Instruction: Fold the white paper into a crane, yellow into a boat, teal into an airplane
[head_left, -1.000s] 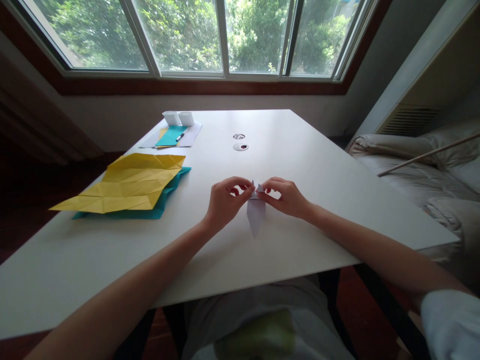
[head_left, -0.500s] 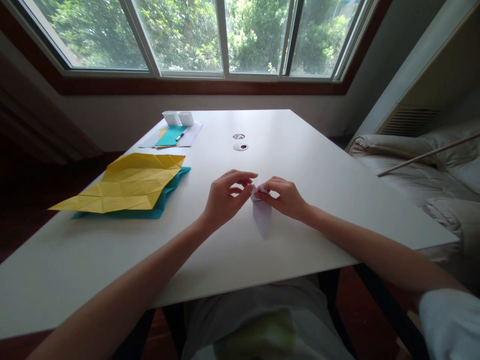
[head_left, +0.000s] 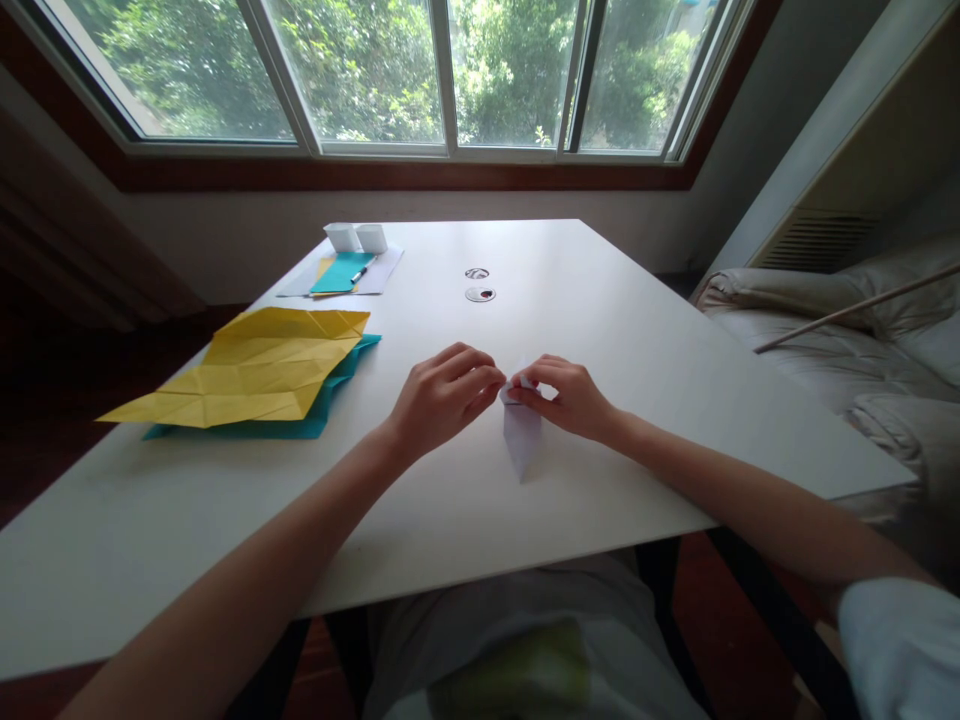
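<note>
A creased yellow sheet (head_left: 262, 370) rests on a teal sheet (head_left: 324, 412) left of the grip, a pen (head_left: 363, 271) at the edge of a teal card (head_left: 337, 272) and two white boxes (head_left: 343, 239) farther beyond. Ahead of the grip, two round discs (head_left: 475, 295) mark the tabletop (head_left: 592, 320); past that, a window (head_left: 448, 80) frames leafy trees (head_left: 367, 70).

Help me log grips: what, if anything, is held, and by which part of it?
The right hand pinches the white paper by its far, folded end. The left hand is beside that end; whether it grips cannot be told.
</note>
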